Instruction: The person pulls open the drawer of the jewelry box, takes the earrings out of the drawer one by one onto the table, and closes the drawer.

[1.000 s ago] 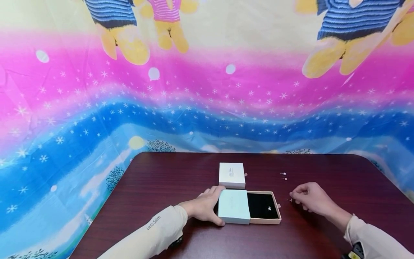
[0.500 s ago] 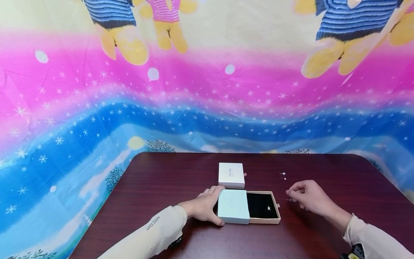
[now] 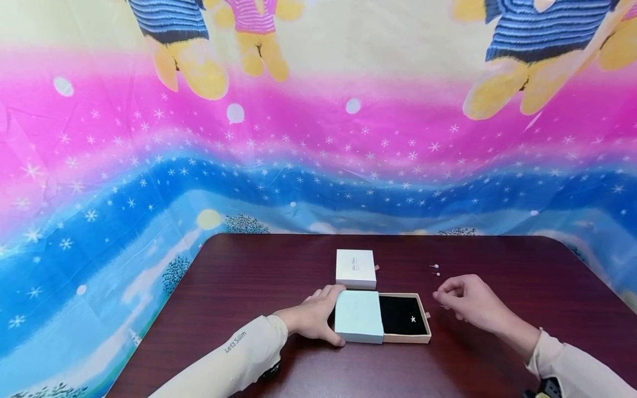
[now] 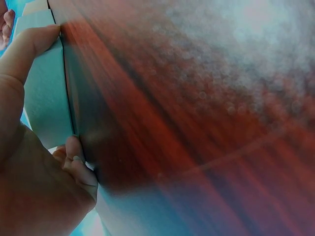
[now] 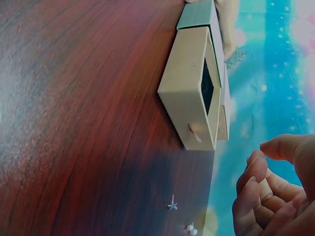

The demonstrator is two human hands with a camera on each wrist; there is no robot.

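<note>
My left hand (image 3: 313, 319) grips the pale mint sleeve (image 3: 359, 312) of a slide-out jewelry box, thumb at the near corner and fingers along the far side. The box's drawer (image 3: 426, 331) is pulled out to the right and holds a black pad (image 3: 396, 315) with a star earring (image 3: 413, 319) on it. Right of the drawer hovers my right hand (image 3: 475, 304), its thumb and index tips together; whether something tiny lies between them is hidden. Beneath it, another star earring (image 5: 172, 205) lies on the tabletop, plain in the right wrist view.
Just behind the mint box stands a closed white box (image 3: 355, 268) with a small pull tab. Two pearl earrings (image 3: 436, 271) lie beyond my right hand. The dark red-brown table (image 3: 269, 260) backs onto a patterned cloth (image 3: 318, 138).
My right hand has drifted left and slightly away from me, towards the drawer, now nearly covering the loose star earring in the head view. The left hand and mint box have stayed put.
</note>
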